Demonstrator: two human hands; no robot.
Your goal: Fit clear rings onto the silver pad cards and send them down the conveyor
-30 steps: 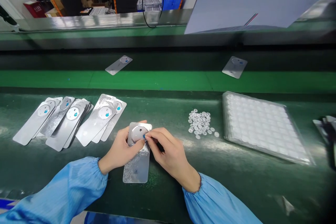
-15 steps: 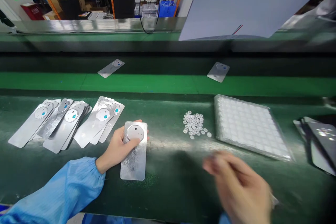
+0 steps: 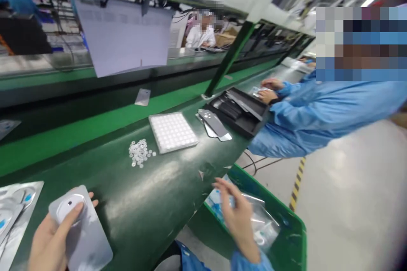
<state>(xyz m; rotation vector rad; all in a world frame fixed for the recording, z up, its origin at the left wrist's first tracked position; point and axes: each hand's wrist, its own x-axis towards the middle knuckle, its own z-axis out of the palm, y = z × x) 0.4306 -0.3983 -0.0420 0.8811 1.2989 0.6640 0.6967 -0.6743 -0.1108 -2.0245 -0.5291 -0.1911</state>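
My left hand (image 3: 51, 237) holds a silver metal plate (image 3: 85, 237) with a round raised disc at its top, low at the left on the green bench; my thumb rests on the disc. My right hand (image 3: 237, 214) hangs over a green bin (image 3: 286, 228) beside the bench, fingers spread and loose, with nothing visible in them. The bin holds crumpled clear film and blue scraps. More silver plates (image 3: 12, 207) lie at the far left edge.
A pile of small clear discs (image 3: 140, 152) and a white grid tray (image 3: 173, 131) lie on the bench. Beyond them are dark plates (image 3: 213, 123) and a black tray (image 3: 238, 110). A co-worker in a blue coat (image 3: 318, 110) works at the right. One plate (image 3: 143, 97) lies on the green conveyor belt.
My view has swung far to the right. My right hand left the plate and moved out over the green bin. My left hand kept hold of the plate.
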